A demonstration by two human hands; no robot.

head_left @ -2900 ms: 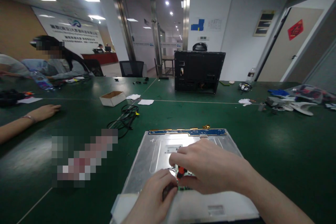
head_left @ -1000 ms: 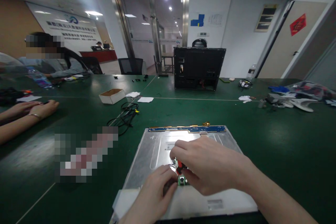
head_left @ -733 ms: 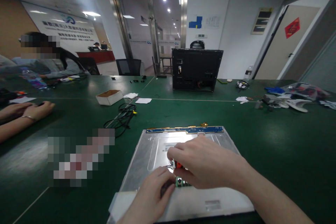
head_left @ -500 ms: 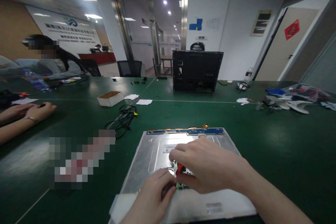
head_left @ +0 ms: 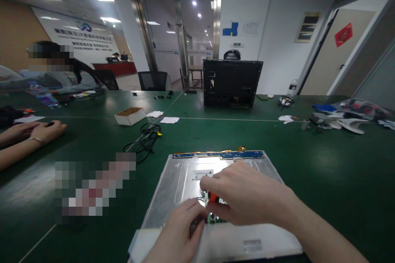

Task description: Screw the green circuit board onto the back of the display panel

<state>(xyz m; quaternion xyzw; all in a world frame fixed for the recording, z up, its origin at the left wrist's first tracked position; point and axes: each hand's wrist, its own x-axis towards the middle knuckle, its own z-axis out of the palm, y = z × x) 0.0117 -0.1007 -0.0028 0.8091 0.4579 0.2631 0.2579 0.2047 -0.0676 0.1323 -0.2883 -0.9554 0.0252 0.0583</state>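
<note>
A silver display panel lies flat on the table before me, a blue circuit strip along its far edge. My right hand is closed around a screwdriver with an orange and black handle; its tip is hidden. Beneath it, a small green circuit board shows in part on the panel. My left hand rests at the board's left side, its fingers curled together. Whatever sits between that thumb and those fingers is dark and hard to make out.
Black cables and an open white box lie to the left. A black monitor housing stands at the back. Another person's hands are at far left. Plastic parts and bags sit at back right.
My right hand has shifted very slightly, and more of the orange handle shows. My left hand and the panel stay nearly as they were.
</note>
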